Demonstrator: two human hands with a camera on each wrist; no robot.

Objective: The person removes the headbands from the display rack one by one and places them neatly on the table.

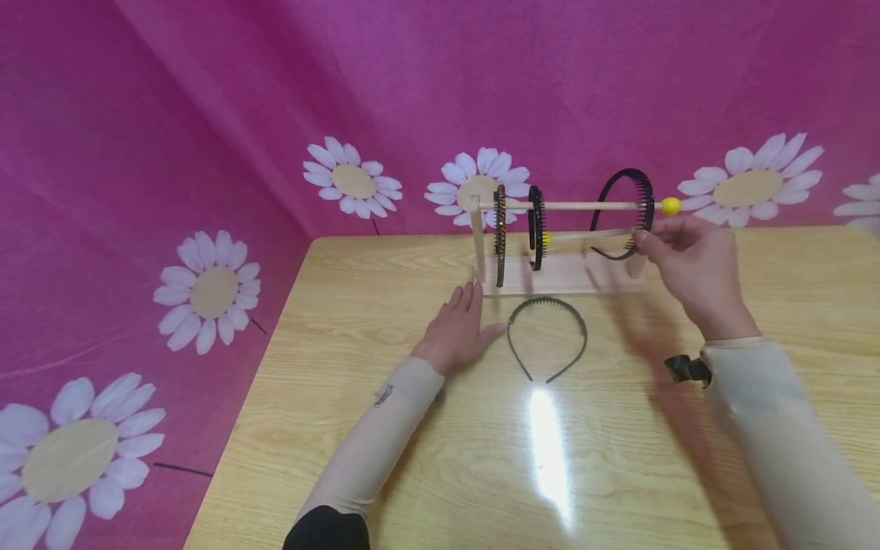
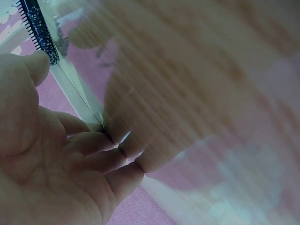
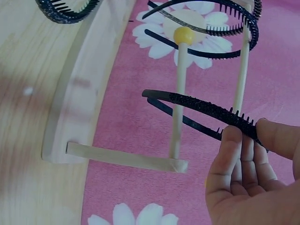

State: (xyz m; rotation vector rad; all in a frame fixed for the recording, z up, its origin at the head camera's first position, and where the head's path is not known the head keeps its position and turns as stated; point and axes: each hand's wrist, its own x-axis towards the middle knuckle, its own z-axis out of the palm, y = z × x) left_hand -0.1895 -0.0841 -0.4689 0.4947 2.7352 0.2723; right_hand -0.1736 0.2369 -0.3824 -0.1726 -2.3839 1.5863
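In the head view, my right hand pinches a black toothed headband between thumb and fingers, near the right end of a wooden rack. The rack's upper rod passes through this headband; the right wrist view shows its rough dark band by the rods. My left hand lies on the table with straight fingers, their tips at the rack's lower left corner. Its thumb is close to a dark toothed headband lying on the table. A brown speckled headband and another black headband hang on the rack.
A yellow knob caps the upper rod's right end. The lower rod ends leftward in another yellow knob. Behind the wood-grained table hangs a pink cloth with white flowers, also along the left side.
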